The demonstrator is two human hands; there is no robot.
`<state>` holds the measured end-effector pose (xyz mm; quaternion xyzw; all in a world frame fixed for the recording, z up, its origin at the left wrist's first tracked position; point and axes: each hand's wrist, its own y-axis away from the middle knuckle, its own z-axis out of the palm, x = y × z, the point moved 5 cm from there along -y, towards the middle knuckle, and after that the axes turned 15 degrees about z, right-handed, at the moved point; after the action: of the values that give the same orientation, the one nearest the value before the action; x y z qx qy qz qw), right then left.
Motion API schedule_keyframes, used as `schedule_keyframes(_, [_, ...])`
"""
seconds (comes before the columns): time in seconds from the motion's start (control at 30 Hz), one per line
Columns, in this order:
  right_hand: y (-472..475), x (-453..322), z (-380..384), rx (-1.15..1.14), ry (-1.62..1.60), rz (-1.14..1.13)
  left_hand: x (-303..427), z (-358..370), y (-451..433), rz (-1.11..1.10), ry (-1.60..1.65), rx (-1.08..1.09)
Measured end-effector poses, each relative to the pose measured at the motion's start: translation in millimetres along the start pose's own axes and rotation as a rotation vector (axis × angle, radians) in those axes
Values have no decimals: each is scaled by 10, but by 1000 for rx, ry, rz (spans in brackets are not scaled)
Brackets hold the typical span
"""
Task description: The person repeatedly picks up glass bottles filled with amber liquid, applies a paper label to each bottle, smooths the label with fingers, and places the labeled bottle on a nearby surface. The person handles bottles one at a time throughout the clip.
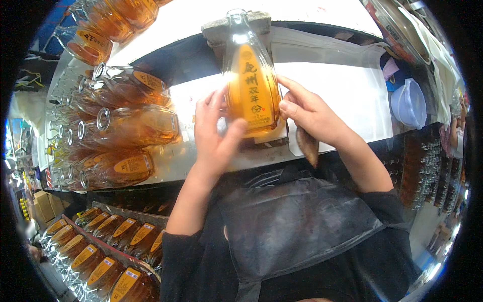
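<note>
A clear glass bottle of amber liquid (pixel 232 102) with a long orange label bearing writing stands on the bench before me, its neck open at the top. My left hand (pixel 219 128) is at its left side, slightly blurred, fingers spread; whether it presses on the glass I cannot tell. On the right side, my right hand (pixel 307 109) touches the lower bottle with its thumb and extended forefinger. A brown pointed piece (pixel 308 146) hangs just below the right hand; its kind and how it is held are unclear. Behind the bottle is a grey block (pixel 213 28).
Many filled glass bottles (pixel 139 122) lie or stand close together at the left of the bench. More stand at upper left (pixel 90 47). Crates of labelled bottles (pixel 81 256) are below left. White sheets (pixel 339 98) lie at the right, beside a pale blue plastic bucket (pixel 409 104).
</note>
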<state>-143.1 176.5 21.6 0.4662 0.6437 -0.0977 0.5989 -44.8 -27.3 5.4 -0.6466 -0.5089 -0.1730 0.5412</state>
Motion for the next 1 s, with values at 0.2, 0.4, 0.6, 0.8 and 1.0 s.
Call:
schedule_keyframes(0.2, [68,-76,146,180,309,-34,17,43,-70,-74,6,87])
schedule_keyframes(0.4, [77,-95,174,208,302,1,45,88,-93,-108,-16,85])
schedule_keyframes(0.6, [86,-98,185,199,284,3,45,78,-98,-111,-19,99])
schedule_keyframes(0.8, [79,-82,167,143,204,11,12,81,-100,-135,-5,100])
schedule_keyframes(1.0, [45,-16,144,87,150,26,-19,88,-92,-152,30,92])
